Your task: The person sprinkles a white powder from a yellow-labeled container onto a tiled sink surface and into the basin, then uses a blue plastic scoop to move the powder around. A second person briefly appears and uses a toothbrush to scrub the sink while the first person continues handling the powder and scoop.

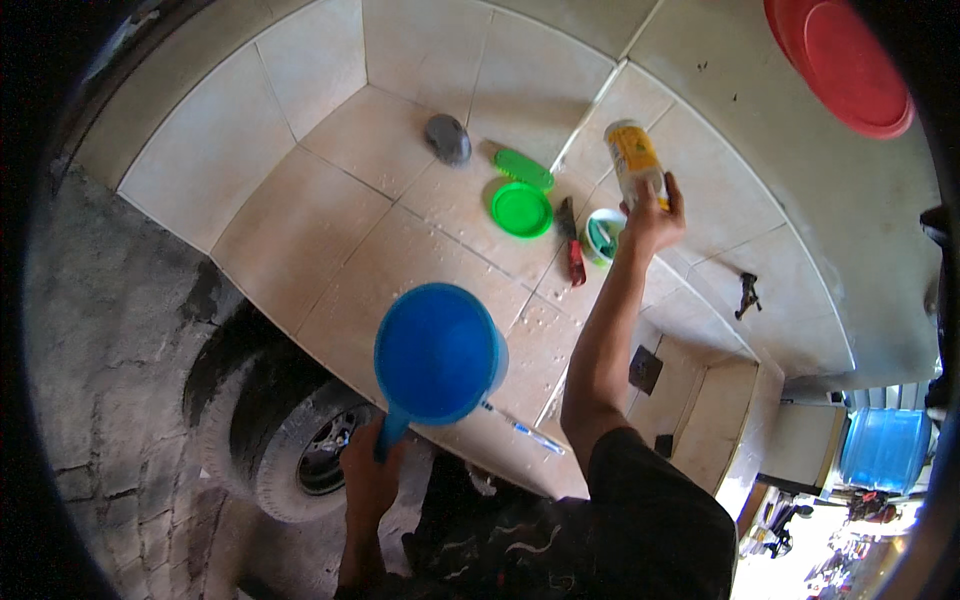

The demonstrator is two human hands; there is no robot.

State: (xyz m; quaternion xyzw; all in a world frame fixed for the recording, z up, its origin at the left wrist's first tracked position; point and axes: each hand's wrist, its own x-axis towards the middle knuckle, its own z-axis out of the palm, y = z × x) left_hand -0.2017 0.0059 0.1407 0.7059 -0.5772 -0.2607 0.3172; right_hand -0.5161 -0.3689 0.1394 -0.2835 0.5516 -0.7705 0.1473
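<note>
My left hand [371, 472] is closed round the handle of a blue plastic water dipper [436, 350], held over the front edge of the tiled counter [365, 275]. My right hand [655, 222] reaches out to the far right, its fingers wrapped round a clear container with a yellow label [632, 152]. What is inside that container cannot be made out. Just below the right hand stands a white tub [601, 250] with something green in it. Beside it lie a red-handled knife [573, 255], a round green lid [521, 210] and a green scrubbing brush [524, 169].
A dark grey rounded object [448, 139] sits near the back wall. At the front edge lies a blue-and-white toothbrush-like stick [525, 430]. A tap [748, 296] juts from the wall above a tiled sink [690, 395]. Wheels [310, 450] stand below left; a red basin [850, 75] hangs upper right.
</note>
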